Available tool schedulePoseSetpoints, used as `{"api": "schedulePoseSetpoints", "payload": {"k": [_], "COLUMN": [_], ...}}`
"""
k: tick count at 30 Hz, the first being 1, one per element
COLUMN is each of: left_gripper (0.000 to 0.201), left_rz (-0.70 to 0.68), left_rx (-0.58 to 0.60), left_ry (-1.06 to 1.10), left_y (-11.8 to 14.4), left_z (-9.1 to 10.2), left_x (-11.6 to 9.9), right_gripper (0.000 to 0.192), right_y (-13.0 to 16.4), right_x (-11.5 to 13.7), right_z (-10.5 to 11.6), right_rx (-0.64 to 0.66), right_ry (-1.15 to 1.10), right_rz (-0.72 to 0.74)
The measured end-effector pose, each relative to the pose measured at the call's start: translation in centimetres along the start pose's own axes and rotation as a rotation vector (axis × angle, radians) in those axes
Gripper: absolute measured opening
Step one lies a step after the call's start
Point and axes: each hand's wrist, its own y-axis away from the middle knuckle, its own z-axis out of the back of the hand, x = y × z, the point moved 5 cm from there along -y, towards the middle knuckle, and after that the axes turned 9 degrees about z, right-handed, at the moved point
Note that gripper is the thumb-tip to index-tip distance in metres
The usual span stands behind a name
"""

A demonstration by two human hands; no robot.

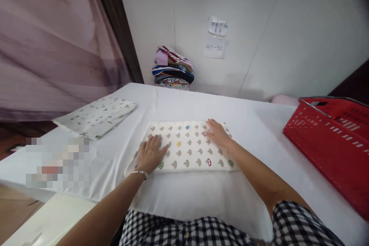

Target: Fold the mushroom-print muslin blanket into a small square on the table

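pressing flat, both open hands, left [150,154] and right [216,133], on the folded towel [187,148] near the red basket [331,142].

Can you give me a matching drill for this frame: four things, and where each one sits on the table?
Things:
1. mushroom-print cloth
2. red basket
3. folded speckled cloth
4. stack of folded clothes

Places:
A. far edge, against the wall
B. right side of the table
C. left side of the table
D. centre, under both hands

Pairs: 1-D, 2-B, 3-C, 4-A. The left hand and right hand lie flat on the mushroom-print cloth.
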Motion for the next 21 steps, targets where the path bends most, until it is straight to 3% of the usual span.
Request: {"api": "schedulePoseSetpoints", "payload": {"k": [3, 7, 14, 19, 21], "left_gripper": [0.056, 0.056, 0.057, 0.054, 0.057], "left_rz": [0.005, -0.003, 0.004, 0.016, 0.036], "left_rx": [0.004, 0.007, 0.011, 0.184, 0.167], "left_ry": [0.007, -0.001, -0.008, 0.010, -0.003], "left_y": [0.0, 0.1, 0.1, -2.5, -3.5], "left_z": [-0.1, -0.1, 0.2, 0.9, 0.9], "left_x": [0.0, 0.0, -0.2, 0.7, 1.5], "right_gripper": [0.063, 0.065, 0.060, 0.059, 0.061], "right_y": [-0.3, -0.2, -0.3, 0.8, 1.7], "right_x": [0.0, -1.3, -1.2, -2.4, -3.7], "right_z": [-2.3, -3.6, -3.3, -2.2, -2.0], "right_rx": [0.148, 0.173, 0.175, 0.160, 0.136], "right_ry": [0.010, 0.040, 0.024, 0.067, 0.124], "right_rz": [-0.037, -0.053, -0.068, -0.132, -0.203]}}
